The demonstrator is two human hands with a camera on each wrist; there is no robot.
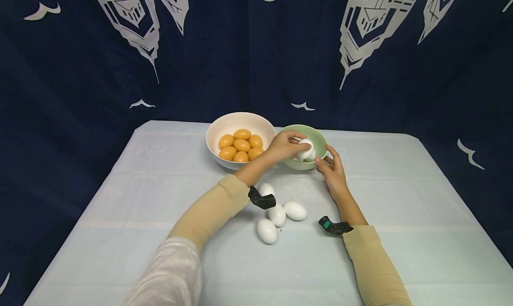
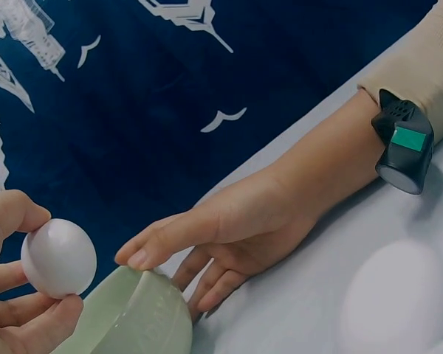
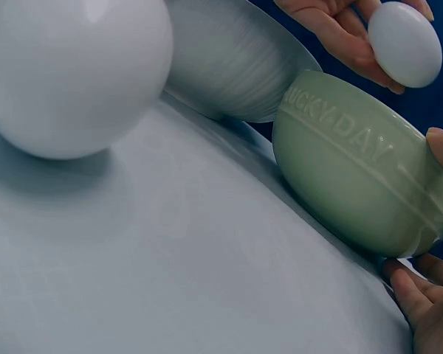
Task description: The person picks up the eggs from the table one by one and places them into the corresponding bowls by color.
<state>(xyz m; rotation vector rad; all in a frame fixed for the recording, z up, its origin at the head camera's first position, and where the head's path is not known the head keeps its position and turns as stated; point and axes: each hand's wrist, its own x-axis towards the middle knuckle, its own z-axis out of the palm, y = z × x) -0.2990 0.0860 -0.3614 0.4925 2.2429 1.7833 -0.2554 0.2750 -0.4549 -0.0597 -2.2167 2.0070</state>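
My left hand (image 1: 283,146) pinches a white egg (image 2: 59,258) between thumb and fingers, above the light green bowl (image 1: 319,140). Under the held egg, another white shape, likely an egg, shows inside that bowl. At the bowl's right side, my right hand (image 1: 335,174) holds it, with a digit on the rim and other fingers low against the outer wall. Raised lettering (image 3: 340,125) marks the bowl's outside. Several white eggs (image 1: 295,211) lie on the table nearer me, one partly behind the left wrist camera.
A larger pale bowl (image 1: 218,125) with several orange-yellow eggs (image 1: 242,145) stands left of the green one, close beside it. Both bowls sit near the far edge of the cloth-covered table (image 1: 160,163). A dark blue patterned curtain (image 1: 248,52) hangs behind.
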